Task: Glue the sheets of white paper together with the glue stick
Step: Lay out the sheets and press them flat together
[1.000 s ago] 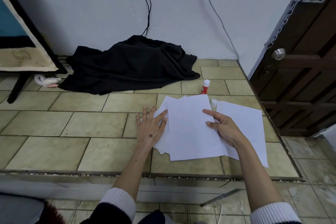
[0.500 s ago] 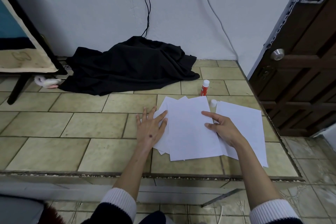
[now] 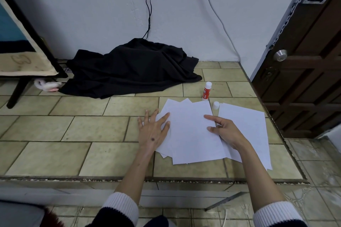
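A fanned stack of white paper sheets (image 3: 191,132) lies on the tiled floor. My left hand (image 3: 152,131) lies flat with spread fingers on the stack's left edge. My right hand (image 3: 225,131) rests at the top sheet's right edge, index finger stretched out on the paper, thumb on the sheet. Another white sheet (image 3: 249,131) lies to the right, partly under my right wrist. The red and white glue stick (image 3: 206,91) stands upright beyond the sheets, its white cap (image 3: 216,105) beside it on the floor.
A heap of black cloth (image 3: 132,68) lies against the wall behind the paper. A dark wooden door (image 3: 304,61) stands at the right. A black stand leg (image 3: 17,90) and a small white and pink object (image 3: 47,84) are at the left. The tiled step ends at a front edge (image 3: 147,178).
The top sheet has shifted slightly left under my right hand. My left hand has stayed on the stack's left edge.
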